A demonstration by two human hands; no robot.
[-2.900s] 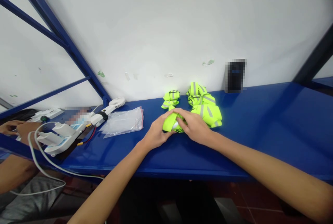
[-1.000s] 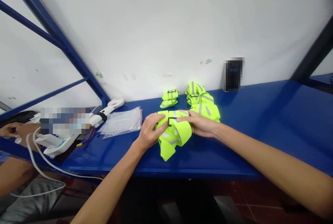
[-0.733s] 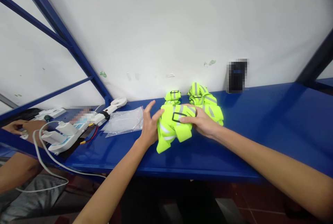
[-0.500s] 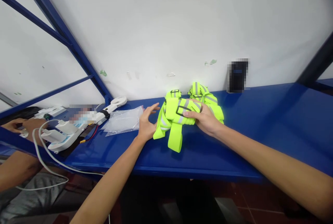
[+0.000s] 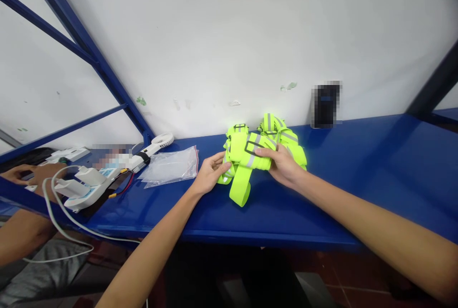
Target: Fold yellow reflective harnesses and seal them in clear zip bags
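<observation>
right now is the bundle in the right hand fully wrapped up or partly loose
Partly loose: the bundle is gathered in the right hand, but a strap loop hangs down below it.

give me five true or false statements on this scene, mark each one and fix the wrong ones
1. The right hand holds a neon yellow bundle. True.
2. The clear plastic bags lie to the right of the held bundle. False: the clear plastic bags lie to its left.
3. A loop of strap hangs down from the held bundle. True.
4. The left hand rests on the power strip. False: the left hand is at the left side of the held bundle.
5. The tabletop is white. False: the tabletop is blue.
6. A white fan lies beside the bags. True.
</observation>
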